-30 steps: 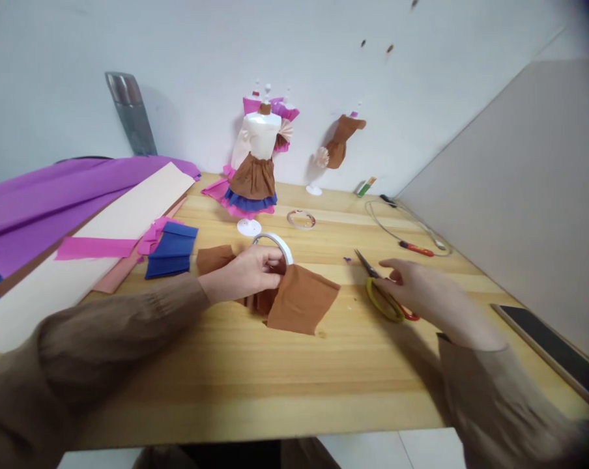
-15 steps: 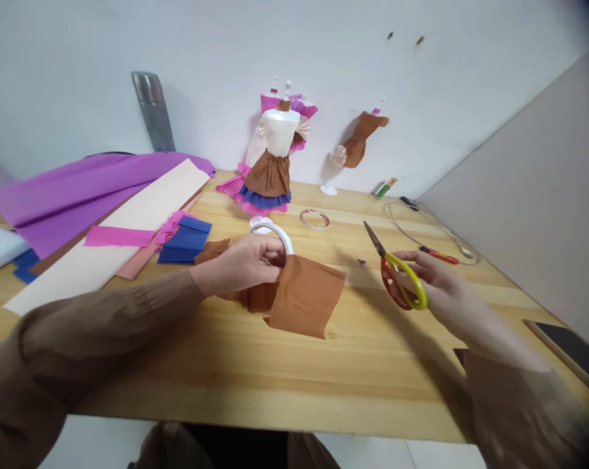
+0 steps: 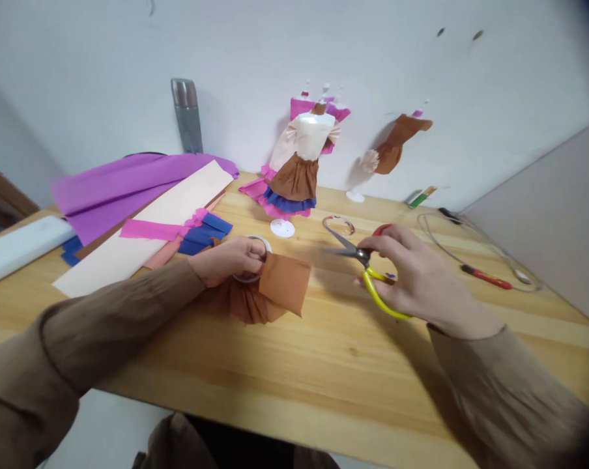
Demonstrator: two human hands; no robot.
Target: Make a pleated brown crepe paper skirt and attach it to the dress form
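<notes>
My left hand (image 3: 233, 260) is closed on a roll of tape (image 3: 264, 245), with brown crepe paper (image 3: 285, 281) stretching out to the right of the fingers. Gathered folds of the same paper hang below, close to the tabletop. In my right hand (image 3: 412, 273) are scissors (image 3: 363, 255) with one red and one yellow handle. Their blades are spread and point left toward the paper, with a gap between them and its edge. Beyond the hands stands a mini dress form (image 3: 299, 156) wearing a brown, blue and pink ruffled paper skirt.
Purple crepe paper (image 3: 143, 185), a cream strip (image 3: 177, 202) and blue pieces (image 3: 204, 233) lie at the left. A second form in a brown dress (image 3: 397, 143) leans by the wall. A clear tape ring (image 3: 341, 225), a red-handled tool (image 3: 487, 277) and a grey bottle (image 3: 187, 117) are around.
My right hand has turned the scissors from pointing up to pointing left, opened their blades and brought them nearer the paper. The camera view has swung left.
</notes>
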